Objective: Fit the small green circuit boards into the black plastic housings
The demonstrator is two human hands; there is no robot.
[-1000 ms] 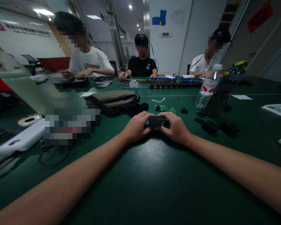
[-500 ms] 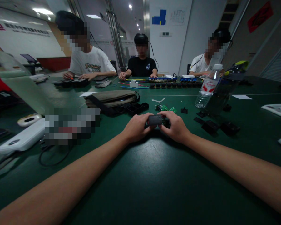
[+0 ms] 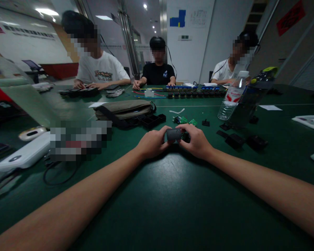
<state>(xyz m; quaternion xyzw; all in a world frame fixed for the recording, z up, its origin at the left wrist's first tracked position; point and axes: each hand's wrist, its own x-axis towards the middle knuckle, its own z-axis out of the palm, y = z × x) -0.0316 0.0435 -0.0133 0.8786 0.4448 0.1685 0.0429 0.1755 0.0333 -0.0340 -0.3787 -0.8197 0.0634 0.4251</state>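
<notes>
Block [image 3: 173, 134], small and dark grey, is found just above the centre of the frame, between our two hands. We record our left hand [image 3: 152, 143] pinching its left end between thumb and fingers; our right hand [image 3: 197, 141] grasps the right end with thumb and fingertips. Inside the curl of the right hand we note a dark piece [image 3: 185, 136]; we cannot tell whether it is joined to the block. Just beyond the hands, above centre, lie green boards [image 3: 183, 120], with a black tray [image 3: 154, 121] to their left, next to a bag [image 3: 128, 108]. Right of centre we observe black boxes [image 3: 234, 140] on the green table [image 3: 172, 202], near a clear bottle [image 3: 230, 99] at upper right. A white device [image 3: 27, 151] lies at the left of the frame. Across the top we count three people [image 3: 158, 74], seated.
</notes>
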